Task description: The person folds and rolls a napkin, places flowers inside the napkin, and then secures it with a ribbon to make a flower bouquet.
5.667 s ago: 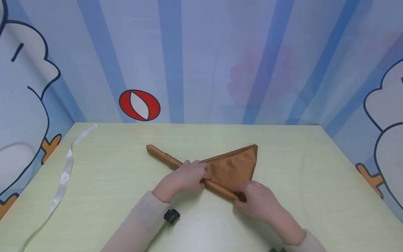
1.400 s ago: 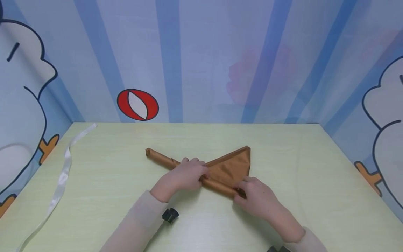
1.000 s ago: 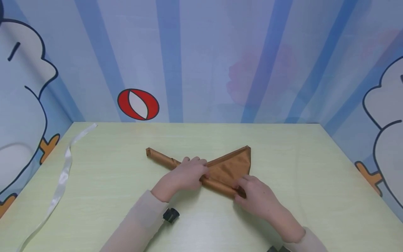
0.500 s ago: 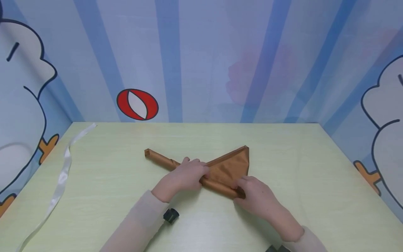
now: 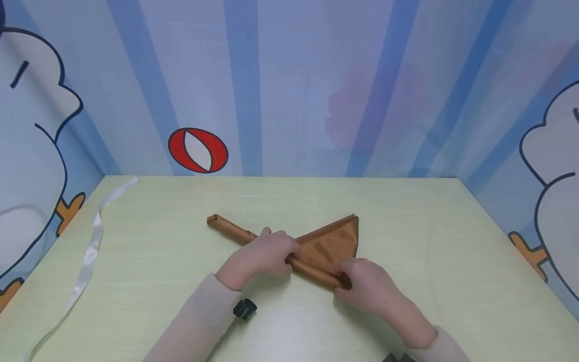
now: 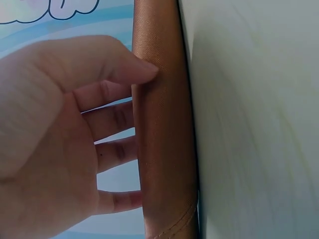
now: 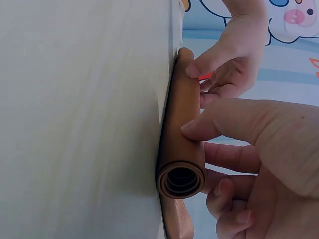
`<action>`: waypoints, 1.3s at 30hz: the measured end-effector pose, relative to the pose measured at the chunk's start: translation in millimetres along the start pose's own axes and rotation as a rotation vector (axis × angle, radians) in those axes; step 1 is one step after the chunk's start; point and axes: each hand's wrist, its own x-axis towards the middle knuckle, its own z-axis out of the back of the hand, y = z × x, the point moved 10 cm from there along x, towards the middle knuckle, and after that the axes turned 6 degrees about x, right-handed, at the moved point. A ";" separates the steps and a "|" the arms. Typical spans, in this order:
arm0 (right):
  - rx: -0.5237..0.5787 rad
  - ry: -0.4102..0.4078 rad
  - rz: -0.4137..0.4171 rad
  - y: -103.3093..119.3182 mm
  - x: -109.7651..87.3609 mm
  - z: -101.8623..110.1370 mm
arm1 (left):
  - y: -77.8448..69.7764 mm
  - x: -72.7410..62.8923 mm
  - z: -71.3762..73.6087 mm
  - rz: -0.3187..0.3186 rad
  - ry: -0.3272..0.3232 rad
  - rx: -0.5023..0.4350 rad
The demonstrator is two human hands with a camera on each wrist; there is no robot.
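A brown satin cloth [image 5: 327,246] lies on the table, partly rolled into a slim tube. Its unrolled part spreads to the back right as a pointed flap. My left hand [image 5: 267,254] grips the middle of the roll, thumb on the near side and fingers over the far side. Stitching crosses the roll [image 6: 167,149] in the left wrist view. At the right end, my right hand [image 5: 371,286] holds the tube between thumb and fingers. The right wrist view shows that end as a hollow spiral of layers, with the right thumb [image 7: 199,127] against its side.
A white ribbon [image 5: 92,246] runs down the left side of the pale table [image 5: 158,281]. Behind stands a blue striped backdrop [image 5: 289,90] with a printed red-and-white ball [image 5: 198,150]. A small black device [image 5: 245,309] sits at the left wrist.
Since the earliest frame, the flap's tip has shifted slightly left and nearer, and the roll's left end has come slightly nearer. Both hands stay around the roll in almost the same places.
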 end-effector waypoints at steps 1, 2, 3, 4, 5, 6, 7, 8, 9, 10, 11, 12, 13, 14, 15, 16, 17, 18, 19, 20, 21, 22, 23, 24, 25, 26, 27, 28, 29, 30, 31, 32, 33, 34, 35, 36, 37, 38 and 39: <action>0.002 -0.001 0.001 0.1 0.0 0.1 | -0.1 -0.4 0.7 -0.003 -0.004 -0.007; 0.002 -0.001 -0.001 0.0 0.0 0.1 | -0.5 -0.9 1.6 -0.007 -0.008 -0.014; 0.002 -0.002 -0.002 0.0 0.0 0.2 | -0.8 -1.2 2.4 -0.012 -0.012 -0.018; 0.001 -0.002 -0.004 -0.1 0.0 0.3 | -1.2 -1.3 3.1 -0.015 -0.017 -0.021; 0.001 -0.002 -0.006 -0.3 0.0 0.4 | -1.3 -1.3 3.8 -0.014 -0.019 -0.025; 0.000 -0.005 -0.006 -0.2 0.0 0.7 | -1.5 -1.1 4.0 -0.014 -0.019 -0.023; -0.001 -0.005 -0.007 -0.3 0.0 0.9 | -1.6 -0.9 4.1 -0.013 -0.019 -0.021; 0.002 -0.005 -0.011 -0.5 -0.1 1.1 | -1.5 -0.7 4.0 -0.009 -0.017 -0.021; 0.004 -0.008 -0.011 -0.6 -0.2 1.4 | -1.3 -0.2 3.7 -0.007 -0.016 -0.017; 0.004 -0.011 -0.011 -0.7 -0.2 1.9 | -1.2 0.1 3.6 -0.006 -0.016 -0.017; 0.004 -0.015 -0.010 -0.8 -0.2 2.3 | -1.4 0.4 3.8 -0.008 -0.018 -0.016; 0.005 -0.018 -0.010 -1.1 -0.1 2.4 | -1.8 0.7 3.9 -0.014 -0.022 -0.012; 0.007 -0.018 -0.015 -1.6 -0.1 2.3 | -2.3 0.8 4.2 -0.020 -0.027 -0.012; 0.008 -0.019 -0.019 -1.9 -0.1 2.3 | -2.7 1.0 4.4 -0.026 -0.032 -0.011; 0.009 -0.020 -0.020 -2.1 -0.1 2.2 | -3.1 1.1 4.7 -0.030 -0.038 -0.008; 0.010 -0.019 -0.023 -2.3 -0.1 2.0 | -3.3 1.3 4.8 -0.034 -0.042 -0.009; 0.011 -0.018 -0.025 -2.5 -0.1 1.7 | -3.3 1.4 4.9 -0.034 -0.044 -0.007; 0.013 -0.016 -0.026 -2.6 -0.1 1.5 | -3.1 1.5 4.7 -0.032 -0.046 -0.008; 0.013 -0.016 -0.023 -2.5 -0.2 1.5 | -2.8 1.6 4.6 -0.029 -0.047 -0.008; 0.012 -0.016 -0.018 -2.1 -0.2 1.7 | -2.2 1.8 4.5 -0.026 -0.049 -0.008; 0.011 -0.018 -0.013 -1.9 -0.3 2.2 | -1.8 2.0 4.3 -0.022 -0.049 -0.009; 0.010 -0.020 -0.007 -1.6 -0.3 2.7 | -1.4 2.2 4.2 -0.019 -0.050 -0.010; 0.009 -0.022 -0.002 -1.4 -0.4 3.2 | -1.1 2.3 4.3 -0.016 -0.052 -0.010; 0.010 -0.023 0.002 -1.2 -0.5 3.7 | -0.9 2.4 4.4 -0.016 -0.055 -0.011; 0.012 -0.023 0.003 -1.2 -0.6 4.2 | -0.7 2.5 4.7 -0.015 -0.059 -0.011; 0.013 -0.023 0.001 -1.3 -0.7 4.5 | -0.6 2.5 5.0 -0.016 -0.063 -0.012; 0.016 -0.024 -0.005 -1.8 -0.7 4.6 | -0.8 2.4 5.6 -0.017 -0.067 -0.013; 0.019 -0.023 -0.009 -2.3 -0.6 4.5 | -1.0 2.2 6.0 -0.019 -0.071 -0.016; 0.019 -0.023 -0.015 -2.9 -0.4 4.2 | -1.2 2.0 6.6 -0.020 -0.076 -0.015; 0.018 -0.024 -0.019 -3.2 -0.3 4.1 | -1.4 1.8 7.0 -0.021 -0.080 -0.015; 0.013 -0.026 -0.026 -3.9 0.0 3.9 | -1.4 1.6 7.4 -0.020 -0.083 -0.014; 0.004 -0.028 -0.030 -4.2 0.2 3.9 | -1.5 1.3 7.6 -0.019 -0.083 -0.013; -0.004 -0.032 -0.033 -4.5 0.3 4.0 | -1.6 1.0 7.8 -0.017 -0.083 -0.011; -0.012 -0.034 -0.034 -4.6 0.4 4.3 | -1.5 0.9 7.9 -0.014 -0.081 -0.008; -0.023 -0.037 -0.034 -4.7 0.6 4.6 | -1.2 0.9 7.8 -0.009 -0.079 -0.003; -0.032 -0.040 -0.034 -4.7 0.6 5.1 | -1.1 0.9 7.5 -0.006 -0.075 0.000; -0.040 -0.041 -0.036 -4.9 0.9 5.1 | -0.8 1.0 7.1 -0.003 -0.073 0.005; -0.046 -0.041 -0.034 -4.7 0.9 5.3 | -0.6 1.1 6.7 -0.001 -0.070 0.010; -0.051 -0.040 -0.034 -4.4 1.0 5.4 | -0.4 1.3 6.3 0.001 -0.068 0.016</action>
